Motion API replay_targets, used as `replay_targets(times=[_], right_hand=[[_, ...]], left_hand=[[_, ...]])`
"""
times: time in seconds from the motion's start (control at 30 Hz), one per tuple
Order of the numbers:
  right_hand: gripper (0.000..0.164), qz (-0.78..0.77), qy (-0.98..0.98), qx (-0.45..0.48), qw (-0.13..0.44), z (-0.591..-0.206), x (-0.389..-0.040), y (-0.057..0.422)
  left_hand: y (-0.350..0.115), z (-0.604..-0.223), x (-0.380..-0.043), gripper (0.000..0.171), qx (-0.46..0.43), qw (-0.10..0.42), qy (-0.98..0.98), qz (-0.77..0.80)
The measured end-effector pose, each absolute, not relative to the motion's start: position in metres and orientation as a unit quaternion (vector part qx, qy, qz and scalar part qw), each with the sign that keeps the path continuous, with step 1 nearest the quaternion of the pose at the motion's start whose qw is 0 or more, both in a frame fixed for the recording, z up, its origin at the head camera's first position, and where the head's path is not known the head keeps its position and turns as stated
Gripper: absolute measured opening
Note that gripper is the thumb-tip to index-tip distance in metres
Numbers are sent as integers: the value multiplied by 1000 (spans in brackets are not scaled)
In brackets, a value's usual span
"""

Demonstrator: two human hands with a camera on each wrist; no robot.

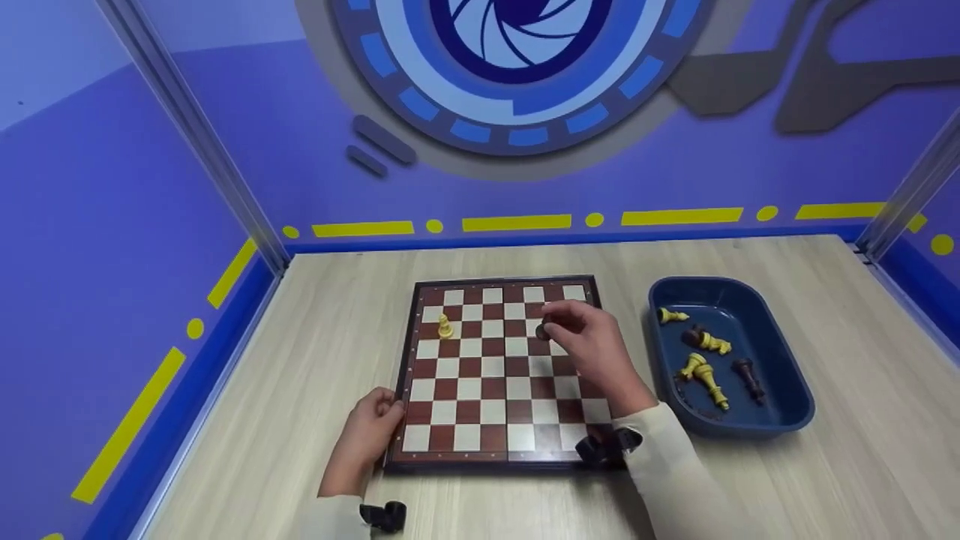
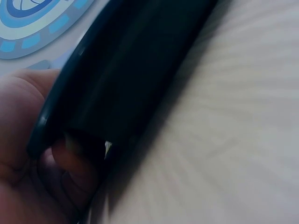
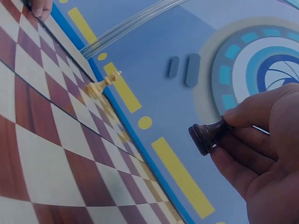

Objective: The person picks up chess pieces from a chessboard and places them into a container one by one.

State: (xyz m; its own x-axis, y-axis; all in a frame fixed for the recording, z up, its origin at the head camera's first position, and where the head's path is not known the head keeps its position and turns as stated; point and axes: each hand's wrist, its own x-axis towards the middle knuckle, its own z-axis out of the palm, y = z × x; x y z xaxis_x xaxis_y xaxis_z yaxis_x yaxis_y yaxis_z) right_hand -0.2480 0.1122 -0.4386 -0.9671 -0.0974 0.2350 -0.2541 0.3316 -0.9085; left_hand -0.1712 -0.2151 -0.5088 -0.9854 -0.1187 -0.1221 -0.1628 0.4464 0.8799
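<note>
A brown-and-white chessboard lies on the table. My left hand grips its left edge near the front corner, fingers curled at the rim in the left wrist view. Above the board's right half, my right hand pinches a dark chess piece between thumb and fingers. That piece hangs tilted, its round base free of the fingers and its top hidden by them. One pale yellow chess piece with a small pointed tip stands upright on the board's far left part.
Right of the board sits a dark blue tray. Several yellow and dark chess pieces lie on their sides in it, among them a yellow piece and a dark piece. A blue-purple wall rises behind the table.
</note>
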Motion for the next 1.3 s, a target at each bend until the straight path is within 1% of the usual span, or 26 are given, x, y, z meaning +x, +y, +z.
replay_targets(times=[0.33, 0.57, 0.83, 1.07, 1.3], right_hand=[[23, 551, -825, 92, 83, -429, -242, 125], [22, 560, -820, 95, 70, -429, -243, 130], [22, 575, -810, 91, 66, -424, -243, 143], [23, 562, -819, 84, 84, -421, -243, 152], [22, 566, -815, 87, 88, -417, -242, 163]], left_hand=[[-217, -509, -171, 12, -80, 19, 857, 509], [-219, -510, -170, 14, -73, 13, 867, 493], [-217, -509, -172, 13, -71, 14, 866, 495], [-216, -508, -171, 16, -76, 18, 866, 495], [-216, -510, -172, 16, -87, 26, 859, 504]])
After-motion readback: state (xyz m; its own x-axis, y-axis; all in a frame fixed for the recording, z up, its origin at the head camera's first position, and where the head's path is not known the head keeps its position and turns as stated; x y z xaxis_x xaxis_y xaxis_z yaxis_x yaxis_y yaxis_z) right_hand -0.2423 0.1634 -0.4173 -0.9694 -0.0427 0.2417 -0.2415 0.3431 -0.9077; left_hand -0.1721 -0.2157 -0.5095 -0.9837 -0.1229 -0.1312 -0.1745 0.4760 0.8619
